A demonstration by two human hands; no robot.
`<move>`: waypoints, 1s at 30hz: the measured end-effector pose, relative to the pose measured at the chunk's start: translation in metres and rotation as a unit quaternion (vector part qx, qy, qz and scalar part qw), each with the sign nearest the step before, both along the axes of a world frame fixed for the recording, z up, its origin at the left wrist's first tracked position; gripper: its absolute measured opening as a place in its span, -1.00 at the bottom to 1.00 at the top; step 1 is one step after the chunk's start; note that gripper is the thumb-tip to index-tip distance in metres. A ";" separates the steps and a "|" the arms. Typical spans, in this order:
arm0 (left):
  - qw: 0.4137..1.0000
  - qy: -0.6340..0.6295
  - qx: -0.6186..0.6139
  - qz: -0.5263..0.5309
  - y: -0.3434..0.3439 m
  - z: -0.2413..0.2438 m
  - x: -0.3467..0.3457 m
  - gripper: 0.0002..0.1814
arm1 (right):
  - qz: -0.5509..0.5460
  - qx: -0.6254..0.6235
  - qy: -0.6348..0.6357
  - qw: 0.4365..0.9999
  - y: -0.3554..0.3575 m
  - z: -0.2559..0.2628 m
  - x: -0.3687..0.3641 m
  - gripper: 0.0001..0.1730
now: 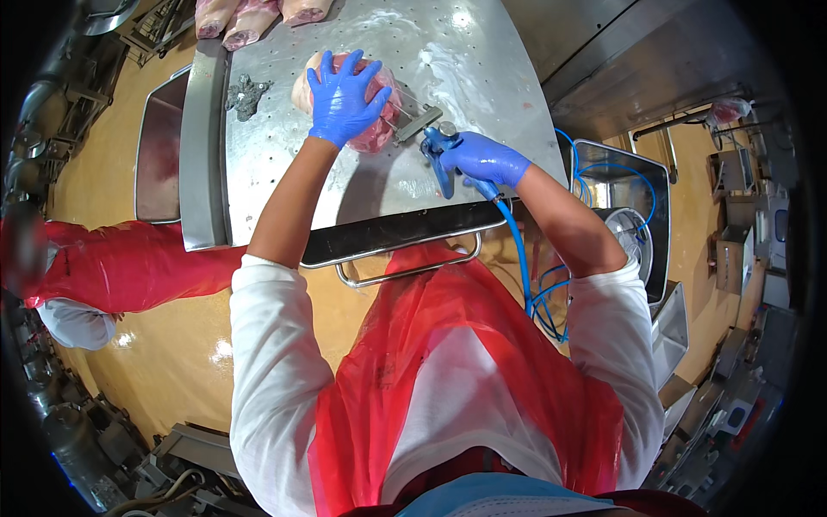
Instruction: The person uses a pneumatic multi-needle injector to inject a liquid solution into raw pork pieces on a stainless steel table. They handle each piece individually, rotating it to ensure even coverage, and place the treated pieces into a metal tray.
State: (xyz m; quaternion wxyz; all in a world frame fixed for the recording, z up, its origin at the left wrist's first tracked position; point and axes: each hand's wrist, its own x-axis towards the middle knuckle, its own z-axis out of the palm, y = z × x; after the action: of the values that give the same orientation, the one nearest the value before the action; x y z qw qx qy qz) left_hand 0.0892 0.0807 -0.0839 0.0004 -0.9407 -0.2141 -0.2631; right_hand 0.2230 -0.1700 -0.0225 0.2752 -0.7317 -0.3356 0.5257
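Observation:
My left hand (345,103), in a blue glove, lies spread over a raw ham-like piece of meat (378,137) on the perforated steel table (278,181). A blue brine injector gun (440,152) is gripped in my right hand (488,158), also gloved in blue. From its metal needle head (420,124), thin needles point left to the meat's right side. Whether their tips are inside cannot be seen clearly. A blue hose (517,242) runs down from the gun's handle. Left of the meat sits a dark grey metal-mesh bundle (245,97).
Several pork legs (252,22) lie at the table's far left corner. A steel rail (413,268) crosses the near side. Steel bins (158,148) stand left and right, with a round container (623,226) and coiled blue tubing at right. Another person in a red apron (123,265) is at left.

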 end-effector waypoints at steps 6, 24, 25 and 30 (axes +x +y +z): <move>1.000 0.020 -0.011 -0.004 0.012 0.001 0.002 -0.46 | -0.047 -0.024 0.067 0.996 -0.040 0.041 -0.005 -0.78; 0.976 -0.130 -0.066 -0.161 0.024 -0.020 -0.020 -0.59 | -0.029 0.151 -0.067 0.986 -0.125 -0.002 -0.035 -0.39; 0.976 -0.132 -0.068 -0.161 0.024 -0.020 -0.020 -0.59 | -0.010 0.132 -0.058 0.989 -0.125 -0.008 -0.029 -0.33; 0.970 -0.150 -0.088 -0.172 0.029 -0.017 -0.022 -0.60 | 0.008 0.100 -0.036 0.994 -0.094 -0.012 -0.019 -0.30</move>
State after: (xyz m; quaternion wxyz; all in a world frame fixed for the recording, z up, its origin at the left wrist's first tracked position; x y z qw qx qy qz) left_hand 0.0676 0.1096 -0.1006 -0.1596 -0.9096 -0.0690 -0.3773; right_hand 0.2036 -0.2641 -0.0343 0.3306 -0.7160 -0.4021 0.4651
